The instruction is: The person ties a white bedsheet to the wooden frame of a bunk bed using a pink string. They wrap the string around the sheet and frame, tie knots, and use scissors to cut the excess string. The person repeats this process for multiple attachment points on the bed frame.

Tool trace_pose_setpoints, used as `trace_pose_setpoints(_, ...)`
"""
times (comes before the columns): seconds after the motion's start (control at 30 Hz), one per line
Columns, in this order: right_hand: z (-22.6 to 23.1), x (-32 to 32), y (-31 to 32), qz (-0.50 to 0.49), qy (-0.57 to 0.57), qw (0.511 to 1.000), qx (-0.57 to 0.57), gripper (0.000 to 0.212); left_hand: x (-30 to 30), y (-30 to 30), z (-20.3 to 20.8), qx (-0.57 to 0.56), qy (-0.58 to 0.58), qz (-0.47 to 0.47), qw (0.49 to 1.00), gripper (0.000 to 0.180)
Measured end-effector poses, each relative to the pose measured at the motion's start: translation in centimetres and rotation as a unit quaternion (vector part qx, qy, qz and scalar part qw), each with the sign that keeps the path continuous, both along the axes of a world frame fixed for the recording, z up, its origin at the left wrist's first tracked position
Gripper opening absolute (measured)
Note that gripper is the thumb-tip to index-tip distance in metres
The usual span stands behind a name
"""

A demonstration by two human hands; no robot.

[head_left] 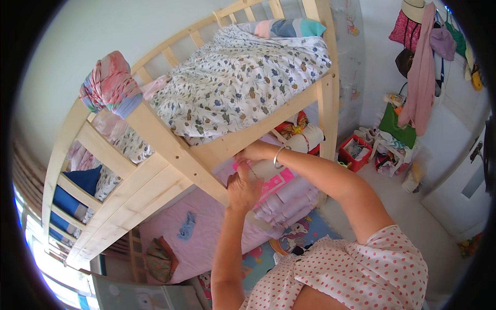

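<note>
The wooden bunk bed (124,186) is being seen from above, its pale, smooth boards being joined in straight slats and squared posts. Its upper level is being covered by a soft quilt (243,77) printed with small flowers, spread up to the side rail (258,122), probably for sleeping. Below, a smooth pink sheet (206,248) is being shown on the lower bed. The frilled pink cloth (292,199) is being seen below the rail, just beyond the hands, its thin fabric being gathered in rows of ruffles; whether it is being hung or laid cannot be told. A crumpled, multicoloured cloth bundle (111,77) is being borne on the corner post (175,152), perhaps as padding.

Both hands are being held close together near the post's lower end, apparently to reach beneath the rail. The left hand (245,188) is being kept upright, fingers bent; the right hand (257,151) is being stretched across. Whether either's fingers are being clamped on the cloth cannot be told. A rounded metal bangle (276,159) is being worn on the right wrist.
</note>
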State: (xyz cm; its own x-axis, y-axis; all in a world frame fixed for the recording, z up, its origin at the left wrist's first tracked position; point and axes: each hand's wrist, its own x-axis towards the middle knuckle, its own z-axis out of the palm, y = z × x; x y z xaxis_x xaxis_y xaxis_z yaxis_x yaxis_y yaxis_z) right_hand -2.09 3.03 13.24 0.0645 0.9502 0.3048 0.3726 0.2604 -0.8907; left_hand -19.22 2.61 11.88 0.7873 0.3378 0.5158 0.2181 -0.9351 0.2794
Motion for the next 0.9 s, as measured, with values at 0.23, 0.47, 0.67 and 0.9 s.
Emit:
trace_pose_setpoints(0.23, -1.6, 1.1, 5.8, 0.163, 0.143, 0.967, -0.133, 0.020, 0.6, -1.2, 0.8, -0.055, -0.004, 0.027, 0.998, 0.069)
trace_pose_setpoints(0.47, -1.2, 2.5, 2.9, -0.107, -0.311, 0.940, 0.091, 0.024, 1.3, -0.3, 0.7, -0.039, 0.022, 0.004, 0.999, 0.051)
trace_pose_setpoints(0.67, -3.0, -2.0, -11.4, -0.204, -0.112, 0.886, 0.401, 0.019, -0.6, -0.2, 0.9, -0.047, 0.026, 0.035, 0.998, 0.045)
trace_pose_setpoints(0.9, -13.9, -3.5, -10.0, -0.143, 0.521, 0.835, 0.104, 0.019, 1.4, -0.4, 1.7, -0.084, 0.074, 0.035, 0.993, 0.050)
